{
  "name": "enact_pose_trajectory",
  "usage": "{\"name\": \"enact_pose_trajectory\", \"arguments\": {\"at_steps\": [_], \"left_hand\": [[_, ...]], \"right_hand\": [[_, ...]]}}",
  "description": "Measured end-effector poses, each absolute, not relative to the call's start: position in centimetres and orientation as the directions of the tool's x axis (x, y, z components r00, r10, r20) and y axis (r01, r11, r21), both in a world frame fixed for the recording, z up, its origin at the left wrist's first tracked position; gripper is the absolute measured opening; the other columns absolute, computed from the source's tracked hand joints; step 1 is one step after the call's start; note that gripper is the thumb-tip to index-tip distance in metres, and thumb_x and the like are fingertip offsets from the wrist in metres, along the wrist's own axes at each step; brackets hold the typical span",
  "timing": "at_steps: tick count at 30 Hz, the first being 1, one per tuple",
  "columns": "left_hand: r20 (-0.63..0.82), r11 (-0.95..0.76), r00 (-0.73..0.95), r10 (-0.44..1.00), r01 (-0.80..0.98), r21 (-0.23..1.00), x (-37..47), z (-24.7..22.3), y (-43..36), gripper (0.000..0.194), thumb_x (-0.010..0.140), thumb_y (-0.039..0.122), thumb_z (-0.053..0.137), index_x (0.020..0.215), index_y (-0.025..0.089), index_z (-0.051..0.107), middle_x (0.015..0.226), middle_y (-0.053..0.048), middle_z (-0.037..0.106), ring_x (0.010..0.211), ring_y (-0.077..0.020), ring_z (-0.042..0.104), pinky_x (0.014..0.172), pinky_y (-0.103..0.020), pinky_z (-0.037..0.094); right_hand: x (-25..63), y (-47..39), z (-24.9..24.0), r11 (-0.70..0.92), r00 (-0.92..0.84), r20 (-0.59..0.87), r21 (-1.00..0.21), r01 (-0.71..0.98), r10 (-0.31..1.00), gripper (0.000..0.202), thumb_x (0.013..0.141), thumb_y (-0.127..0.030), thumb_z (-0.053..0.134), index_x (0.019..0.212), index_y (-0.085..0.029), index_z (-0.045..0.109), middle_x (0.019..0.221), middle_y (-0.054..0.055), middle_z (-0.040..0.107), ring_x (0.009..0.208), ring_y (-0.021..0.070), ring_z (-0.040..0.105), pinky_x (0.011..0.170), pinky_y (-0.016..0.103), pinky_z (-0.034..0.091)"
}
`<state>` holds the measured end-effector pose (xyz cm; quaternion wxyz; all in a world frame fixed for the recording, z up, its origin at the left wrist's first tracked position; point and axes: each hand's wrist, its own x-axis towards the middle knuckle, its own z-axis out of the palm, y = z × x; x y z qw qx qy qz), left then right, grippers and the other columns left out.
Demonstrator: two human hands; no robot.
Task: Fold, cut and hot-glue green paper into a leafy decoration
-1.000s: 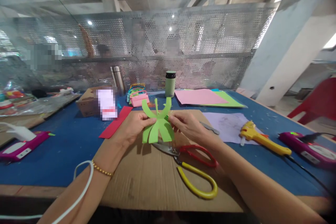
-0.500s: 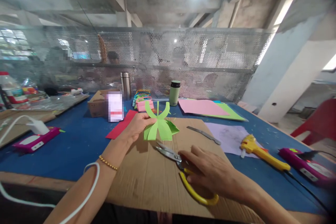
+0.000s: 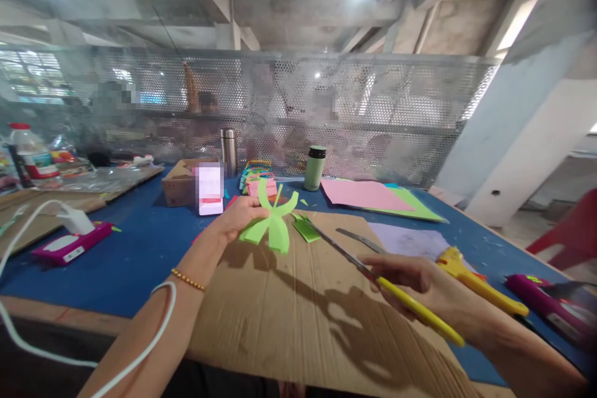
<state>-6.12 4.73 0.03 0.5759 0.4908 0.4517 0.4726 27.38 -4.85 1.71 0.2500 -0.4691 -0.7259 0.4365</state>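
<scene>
My left hand (image 3: 242, 216) pinches a light green paper piece (image 3: 276, 224) cut into curved strips, raised over the brown cardboard (image 3: 261, 317). In my right hand (image 3: 415, 283) are scissors with yellow handles (image 3: 420, 311), their blades pointing up and left. The blade tips reach a small folded green paper (image 3: 306, 230) on the cardboard, just right of the strips. A grey cutter blade (image 3: 359, 238) lies behind the scissors, partly hidden by them.
A yellow glue gun (image 3: 480, 283) and purple power strip (image 3: 550, 308) lie right. Pink paper (image 3: 366, 194), a green bottle (image 3: 314, 169), steel flask (image 3: 229, 152), phone (image 3: 209, 189) and cardboard box (image 3: 180, 183) stand or lie behind. A white cable (image 3: 170, 311) crosses my left forearm.
My right hand has lifted and turned the scissors, bringing their tips to the folded green paper. The strip piece has tilted and moved left, apart from that folded paper. The view has shifted slightly.
</scene>
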Motion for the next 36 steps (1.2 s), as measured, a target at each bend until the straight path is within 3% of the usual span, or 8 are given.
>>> {"name": "enact_pose_trajectory", "arguments": {"at_steps": [4,7,14,18,24,29,36], "left_hand": [[-0.1,0.1,0.253,0.962,0.014,0.995,-6.7,-0.2,4.6,0.018,0.059,0.017,0.078,0.076,0.011,0.075,0.064,-0.007,0.072,0.052,-0.0144,0.063,0.051,-0.024,0.047],[-0.118,0.105,0.29,0.95,0.06,0.993,-6.8,-0.1,4.5,0.018,0.06,0.018,0.077,0.076,0.011,0.075,0.065,-0.007,0.072,0.05,-0.0139,0.062,0.049,-0.024,0.046],[-0.076,0.072,0.344,0.936,0.025,0.997,-6.4,0.1,4.0,0.019,0.064,0.017,0.073,0.081,0.012,0.078,0.073,-0.01,0.074,0.057,-0.0152,0.064,0.054,-0.025,0.049],[-0.066,0.058,0.347,0.935,0.035,0.998,-6.2,0.1,3.8,0.013,0.062,0.017,0.074,0.074,0.013,0.076,0.069,-0.009,0.072,0.056,-0.0147,0.062,0.053,-0.026,0.047],[-0.067,0.043,0.364,0.929,0.073,0.996,-6.0,0.2,3.6,0.012,0.06,0.015,0.072,0.071,0.012,0.074,0.067,-0.007,0.07,0.054,-0.0129,0.06,0.051,-0.024,0.043],[-0.077,0.055,0.382,0.921,0.068,0.996,-6.0,0.2,3.5,0.016,0.06,0.017,0.073,0.076,0.012,0.075,0.07,-0.008,0.071,0.056,-0.0145,0.062,0.054,-0.026,0.046],[-0.073,0.052,0.383,0.921,0.067,0.996,-5.9,0.2,3.4,0.016,0.06,0.017,0.074,0.076,0.012,0.075,0.071,-0.008,0.072,0.056,-0.0143,0.062,0.054,-0.026,0.046]], "right_hand": [[25.4,-4.2,1.9,0.195,-0.464,-0.019,-0.891,0.409,0.886,0.055,0.079,-0.062,0.072,0.116,-0.021,0.072,0.104,0.008,0.071,0.093,0.0218,0.066,0.084,0.033,0.054],[24.2,-3.3,1.4,0.242,-0.452,0.019,-0.864,0.441,0.892,0.048,0.083,-0.058,0.069,0.115,-0.023,0.068,0.101,0.006,0.068,0.09,0.0202,0.064,0.077,0.032,0.052],[23.7,-1.6,0.0,0.202,-0.443,-0.041,-0.85,0.487,0.896,0.047,0.081,-0.052,0.067,0.117,-0.022,0.064,0.097,0.006,0.069,0.081,0.0187,0.062,0.064,0.028,0.047],[23.5,-1.0,-0.4,0.193,-0.458,-0.043,-0.869,0.455,0.888,0.046,0.084,-0.049,0.068,0.119,-0.021,0.063,0.091,0.005,0.069,0.078,0.0169,0.062,0.062,0.025,0.045],[23.0,-0.8,-0.4,0.167,-0.443,-0.05,-0.884,0.436,0.895,0.044,0.079,-0.046,0.075,0.112,-0.018,0.065,0.074,-0.003,0.058,0.051,0.0063,0.041,0.047,0.02,0.034],[22.8,-0.6,-0.5,0.199,-0.444,-0.013,-0.882,0.428,0.896,0.044,0.075,-0.046,0.078,0.106,-0.017,0.067,0.068,-0.005,0.052,0.052,0.0065,0.039,0.045,0.02,0.031],[23.2,-0.2,-1.1,0.231,-0.472,0.012,-0.883,0.409,0.881,0.04,0.078,-0.045,0.077,0.106,-0.018,0.069,0.065,-0.006,0.049,0.052,0.0065,0.037,0.046,0.019,0.029]]}}
